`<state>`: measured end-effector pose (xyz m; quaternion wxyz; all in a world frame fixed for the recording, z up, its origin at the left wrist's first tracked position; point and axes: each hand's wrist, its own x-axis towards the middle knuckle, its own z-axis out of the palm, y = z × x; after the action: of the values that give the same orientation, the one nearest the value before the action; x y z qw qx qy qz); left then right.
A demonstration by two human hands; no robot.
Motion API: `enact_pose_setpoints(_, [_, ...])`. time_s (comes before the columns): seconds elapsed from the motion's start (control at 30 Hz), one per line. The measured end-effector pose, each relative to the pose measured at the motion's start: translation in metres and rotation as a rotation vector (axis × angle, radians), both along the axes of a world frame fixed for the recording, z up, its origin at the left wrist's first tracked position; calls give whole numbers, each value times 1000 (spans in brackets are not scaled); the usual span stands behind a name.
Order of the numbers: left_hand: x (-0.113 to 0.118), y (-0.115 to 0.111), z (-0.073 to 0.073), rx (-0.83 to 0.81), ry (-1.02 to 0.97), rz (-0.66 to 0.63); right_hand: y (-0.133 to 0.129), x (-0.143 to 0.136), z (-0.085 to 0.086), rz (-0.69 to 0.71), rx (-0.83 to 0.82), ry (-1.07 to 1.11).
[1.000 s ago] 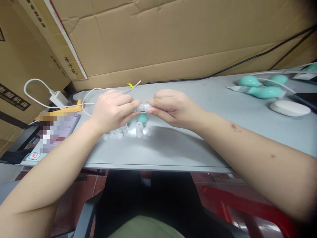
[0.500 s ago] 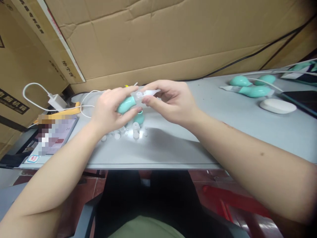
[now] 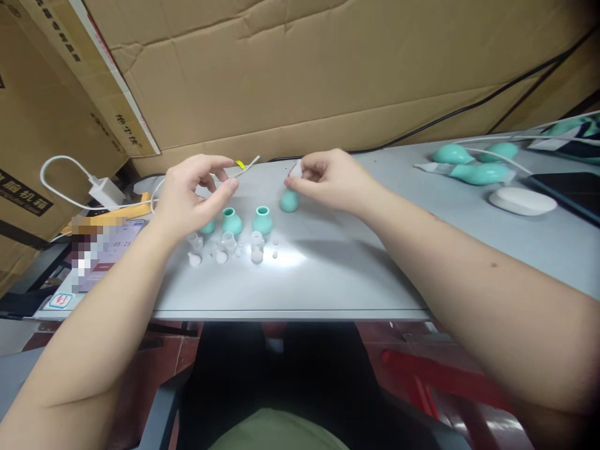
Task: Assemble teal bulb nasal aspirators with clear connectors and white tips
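Note:
My right hand pinches the pale nozzle of a bulb syringe. Its mint-green bulb points down at the grey table. To the left, my left hand has thumb and fingers apart, next to a thin pale stick with a yellow piece on it. Below stand open-necked green bulbs: one in the middle, another beside it, and a third partly behind my left hand. In front of them lie clear connectors, white round pieces and tiny bits.
Several green bulb syringes lie at the right, near a white rounded object and a dark device. A phone and a white charger are at the left. Cardboard stands behind the table.
My left hand has let go of the bulb syringe and moved left, its fingers opening. My right hand has turned the syringe upright, bulb down, lowering it to the right of the open bulbs.

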<state>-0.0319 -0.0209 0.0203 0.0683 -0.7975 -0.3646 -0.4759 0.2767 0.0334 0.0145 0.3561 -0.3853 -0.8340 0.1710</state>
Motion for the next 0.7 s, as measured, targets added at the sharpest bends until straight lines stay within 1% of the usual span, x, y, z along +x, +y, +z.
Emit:
enact_pose_setpoints(0.1, [4,-2,-1,-58,33,-45,1,-4,-3,-71,-88,2])
enact_pose_setpoints(0.23, [4,-5,-1,-114,83,-80,2,-2,-5,-74,-98,-5])
enact_pose_setpoints(0.3, [4,-7,1,-132,91,-100,1,2,-4,-97,-41,34])
enact_pose_setpoints(0.37, [4,-10,3,-149,102,-148,-4,6,1,-124,72,107])
enact_pose_setpoints(0.43, [6,-14,5,-169,130,-238,-14,7,9,-132,188,179])
enact_pose_setpoints(0.47, [7,-16,5,-179,144,-295,-21,6,14,-130,221,209])
enact_pose_setpoints(0.5, [9,-18,6,-186,159,-350,-28,4,18,-98,230,221])
enact_pose_setpoints(0.53, [10,-19,6,-189,176,-398,-35,2,21,-26,210,197])
enact_pose_setpoints(0.57, [11,-20,7,-192,203,-436,-40,-1,24,93,158,131])
enact_pose_setpoints(0.6, [13,-21,7,-197,239,-461,-45,-4,24,228,75,39])
enact_pose_setpoints(0.63, [14,-22,7,-201,283,-472,-48,-6,24,334,-9,-54])
enact_pose_setpoints(0.67, [14,-23,7,-207,333,-473,-50,-9,22,413,-85,-139])
enact_pose_setpoints(0.7, [15,-24,6,-221,386,-468,-51,-11,20,464,-145,-209])
